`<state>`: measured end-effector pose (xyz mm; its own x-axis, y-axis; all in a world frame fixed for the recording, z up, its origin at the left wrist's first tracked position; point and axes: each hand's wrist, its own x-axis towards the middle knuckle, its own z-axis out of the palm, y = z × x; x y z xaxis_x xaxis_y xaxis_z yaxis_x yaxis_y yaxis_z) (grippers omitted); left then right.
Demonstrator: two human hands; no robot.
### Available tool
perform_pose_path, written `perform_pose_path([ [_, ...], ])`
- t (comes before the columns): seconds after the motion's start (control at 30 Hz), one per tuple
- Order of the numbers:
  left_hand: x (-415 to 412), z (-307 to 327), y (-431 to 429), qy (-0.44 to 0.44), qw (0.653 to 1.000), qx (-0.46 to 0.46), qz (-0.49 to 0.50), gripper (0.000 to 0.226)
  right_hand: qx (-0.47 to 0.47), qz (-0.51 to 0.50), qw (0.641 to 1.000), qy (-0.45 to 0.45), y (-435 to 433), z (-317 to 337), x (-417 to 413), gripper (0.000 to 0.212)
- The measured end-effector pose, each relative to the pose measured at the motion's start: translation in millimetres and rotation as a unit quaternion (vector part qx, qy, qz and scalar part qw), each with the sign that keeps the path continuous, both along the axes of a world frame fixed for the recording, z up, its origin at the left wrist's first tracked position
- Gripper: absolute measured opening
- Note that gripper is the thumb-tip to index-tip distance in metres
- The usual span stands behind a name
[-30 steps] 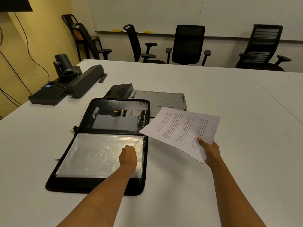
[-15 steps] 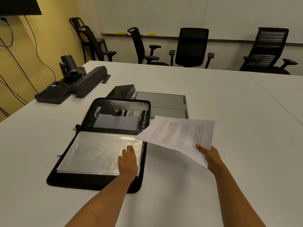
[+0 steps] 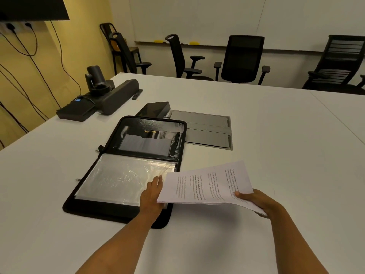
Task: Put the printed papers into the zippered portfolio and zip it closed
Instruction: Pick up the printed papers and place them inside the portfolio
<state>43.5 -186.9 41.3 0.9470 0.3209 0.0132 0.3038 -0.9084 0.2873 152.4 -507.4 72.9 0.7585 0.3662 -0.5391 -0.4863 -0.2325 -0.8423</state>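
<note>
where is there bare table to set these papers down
Widest bare patch: the white table right of the grey hatch panels and beyond the papers. Also bare left of the open portfolio, up to the table's edge. Crowded: far left, around the camera and speaker bar.

White table (image 3: 256, 135) bears a camera (image 3: 96, 79), soundbar (image 3: 116, 96), grey hatch (image 3: 205, 128) — black chairs (image 3: 243, 60) behind

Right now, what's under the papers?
The papers' left edge hangs over the left hand and the portfolio's right edge; the rest is over the table. Part of that hand is hidden.
</note>
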Motion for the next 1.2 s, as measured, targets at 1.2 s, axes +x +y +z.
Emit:
perform_pose_path([
  [1.2, -17.1, -4.9, 5.0, -0.081, 0.984, -0.156, -0.001, 0.042, -0.012, -0.098, 0.993, -0.067, 32.1, -22.7, 34.6, 0.045],
])
